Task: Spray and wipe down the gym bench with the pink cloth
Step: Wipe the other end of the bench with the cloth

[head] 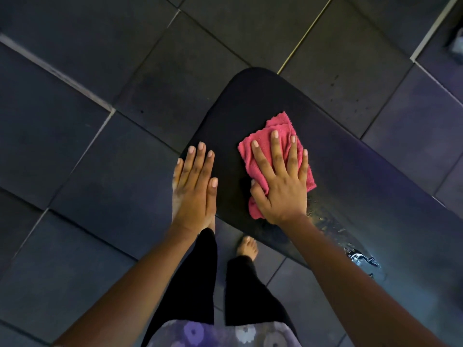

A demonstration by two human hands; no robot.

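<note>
The black padded gym bench [250, 101] runs from the upper middle down to the lower right. A folded pink cloth [258, 151] lies on its pad near the rounded end. My right hand [280, 181] presses flat on the cloth with fingers spread and straight, the thumb tucked at the cloth's left edge. My left hand [195, 186] rests flat with straight fingers on the bench's left edge, holding nothing. Wet droplets [325, 221] glisten on the pad just below the right wrist. No spray bottle is in view.
Dark rubber floor tiles [87, 71] with pale seams surround the bench. My legs in black trousers and a bare foot [246, 247] stand close to the bench's near side. A blurred pale object [457, 43] sits at the far right edge.
</note>
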